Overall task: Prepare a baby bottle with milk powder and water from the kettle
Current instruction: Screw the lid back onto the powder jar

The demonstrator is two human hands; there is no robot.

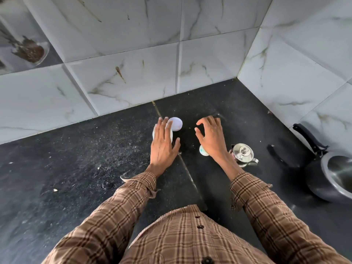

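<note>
My left hand [163, 147] hovers flat, fingers spread, over a white container [153, 132] that it mostly hides. Just beyond its fingertips lies a round white lid [176, 123] on the dark counter. My right hand [211, 138] is open with curled fingers, above the counter and holding nothing. Under its wrist a small white bottle top [202, 150] peeks out, probably the baby bottle, its body hidden. A small steel kettle [243, 154] with a knobbed lid stands right of my right wrist.
A dark pressure cooker [331, 180] with a long black handle sits at the right edge. Marble-patterned tiled walls meet in a corner behind the black stone counter [76, 159]. A seam runs down the counter between my hands. A jar reflection shows upper left.
</note>
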